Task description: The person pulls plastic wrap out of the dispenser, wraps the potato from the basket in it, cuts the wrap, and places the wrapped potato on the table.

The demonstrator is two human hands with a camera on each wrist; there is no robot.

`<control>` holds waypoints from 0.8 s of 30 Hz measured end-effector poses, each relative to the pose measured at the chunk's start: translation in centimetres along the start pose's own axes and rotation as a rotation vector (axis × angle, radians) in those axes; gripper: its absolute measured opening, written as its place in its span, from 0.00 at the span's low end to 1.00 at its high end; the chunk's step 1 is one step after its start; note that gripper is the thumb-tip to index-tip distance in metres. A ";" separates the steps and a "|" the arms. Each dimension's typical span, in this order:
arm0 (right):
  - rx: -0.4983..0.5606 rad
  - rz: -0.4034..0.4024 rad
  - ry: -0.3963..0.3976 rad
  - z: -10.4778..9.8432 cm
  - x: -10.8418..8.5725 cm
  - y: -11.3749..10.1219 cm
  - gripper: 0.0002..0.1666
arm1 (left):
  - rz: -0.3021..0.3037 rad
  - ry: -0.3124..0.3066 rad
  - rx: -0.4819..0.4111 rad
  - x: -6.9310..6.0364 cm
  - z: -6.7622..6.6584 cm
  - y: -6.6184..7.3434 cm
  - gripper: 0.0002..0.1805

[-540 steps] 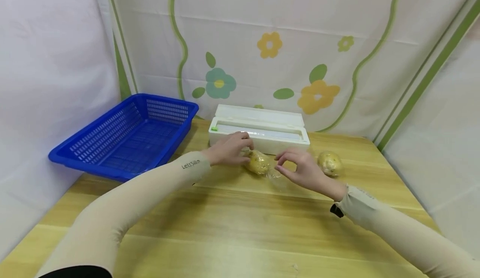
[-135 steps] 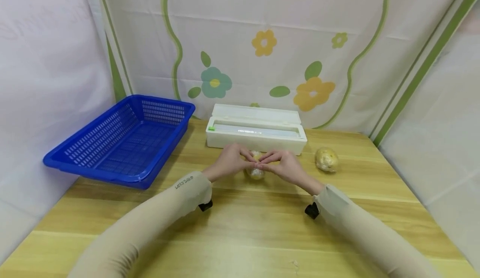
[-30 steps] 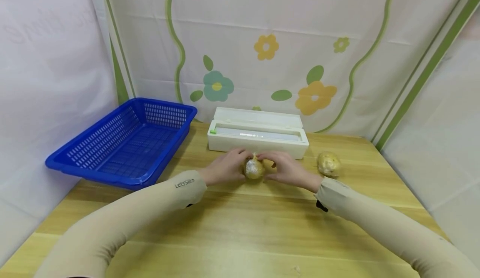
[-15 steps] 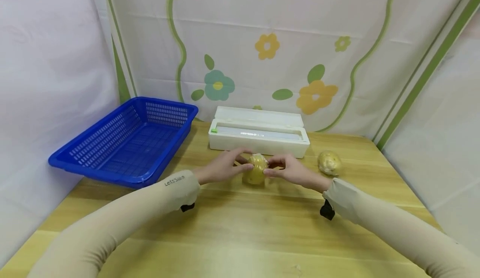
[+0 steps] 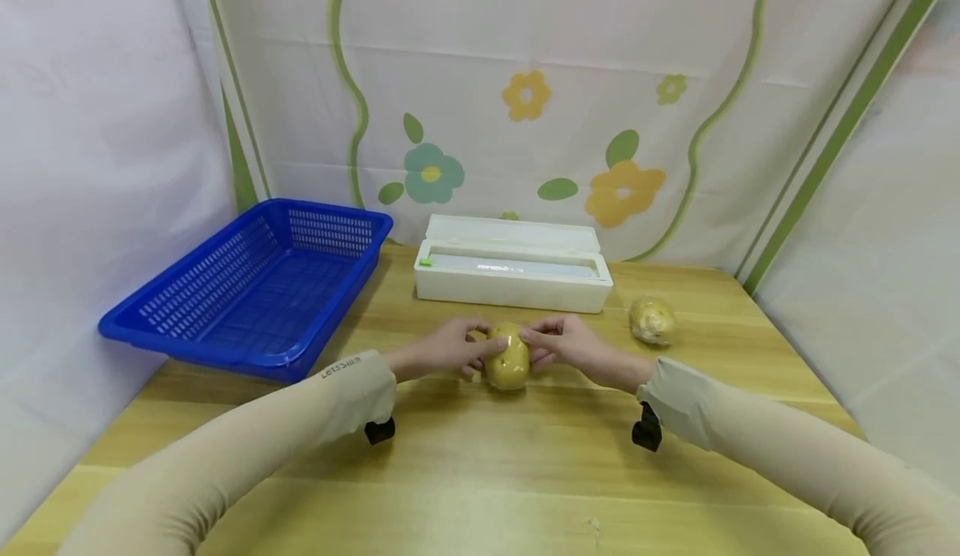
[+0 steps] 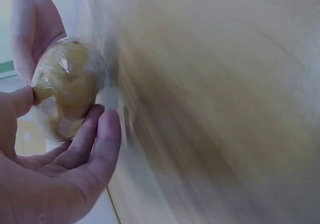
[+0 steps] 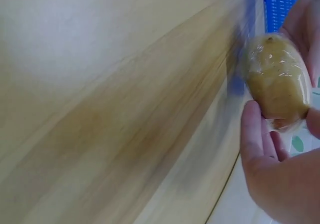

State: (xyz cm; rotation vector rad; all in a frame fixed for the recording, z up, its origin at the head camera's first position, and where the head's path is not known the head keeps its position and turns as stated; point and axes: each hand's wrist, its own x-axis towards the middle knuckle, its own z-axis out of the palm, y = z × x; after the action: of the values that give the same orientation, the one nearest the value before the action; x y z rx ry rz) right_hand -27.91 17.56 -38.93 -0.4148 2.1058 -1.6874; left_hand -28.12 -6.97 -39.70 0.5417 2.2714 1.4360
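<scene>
A potato (image 5: pixel 507 364) wrapped in clear plastic film is held between both hands, in front of the white box. My left hand (image 5: pixel 444 348) grips its left side, thumb on top and fingers curled beneath. From the right, my right hand (image 5: pixel 576 351) pinches it the same way. Both wrist views show the shiny film around the potato (image 6: pixel 67 92), with the thumb and fingertips on either side. In the right wrist view the potato (image 7: pixel 277 79) looks slightly raised from the table. A second wrapped potato (image 5: pixel 652 321) lies to the right.
An open white cling film box (image 5: pixel 513 291) stands behind the hands, its lid up and a green slider at the left end. A blue plastic basket (image 5: pixel 322 323) sits at the left. Curtains surround the wooden table (image 5: pixel 480 473). A film scrap (image 5: pixel 595 526) lies near the front.
Earlier, loose film hung beside the potato; now it lies close around it. Over the last second the hands have turned the potato and brought it slightly nearer. The second potato has stayed put.
</scene>
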 end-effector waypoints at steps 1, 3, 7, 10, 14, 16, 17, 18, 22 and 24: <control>0.004 0.012 0.002 0.1 0.1 0.1 0.22 | -0.014 -0.001 0.010 0.0 0.1 -0.1 0.40; 0.005 0.031 0.011 0.4 0.3 0.2 0.19 | -0.034 0.004 0.053 0.0 0.1 -0.3 0.39; -0.039 0.024 0.022 0.6 0.4 0.0 0.20 | -0.023 0.044 0.165 -0.5 0.1 0.0 0.34; -0.127 -0.029 0.033 0.3 0.2 -0.2 0.21 | -0.003 0.073 0.220 -0.6 0.2 0.3 0.34; -0.259 -0.099 0.010 -0.4 -0.1 -0.5 0.27 | 0.018 0.108 0.225 -0.8 0.3 0.4 0.34; -0.332 -0.136 -0.018 -0.8 -0.2 -0.5 0.32 | 0.035 0.122 0.220 -0.8 0.3 0.4 0.33; -0.367 -0.153 -0.031 -0.7 -0.5 -0.8 0.34 | 0.048 0.125 0.219 -0.7 0.3 0.4 0.33; -0.402 -0.175 -0.043 -0.8 -0.5 -0.7 0.36 | 0.062 0.125 0.222 -0.6 0.3 0.3 0.33; -0.478 -0.247 -0.073 -0.7 -0.4 -0.3 0.42 | 0.127 0.101 0.275 -0.2 0.2 0.3 0.31; -0.483 -0.259 -0.073 -0.8 -0.1 0.2 0.44 | 0.146 0.078 0.312 -0.1 0.1 0.5 0.33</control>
State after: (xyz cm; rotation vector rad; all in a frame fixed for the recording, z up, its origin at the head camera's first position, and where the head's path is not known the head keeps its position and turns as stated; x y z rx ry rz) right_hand -28.21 18.31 -38.96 -0.9109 2.4796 -1.2421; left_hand -27.94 -6.70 -39.33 0.7716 2.5844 1.1887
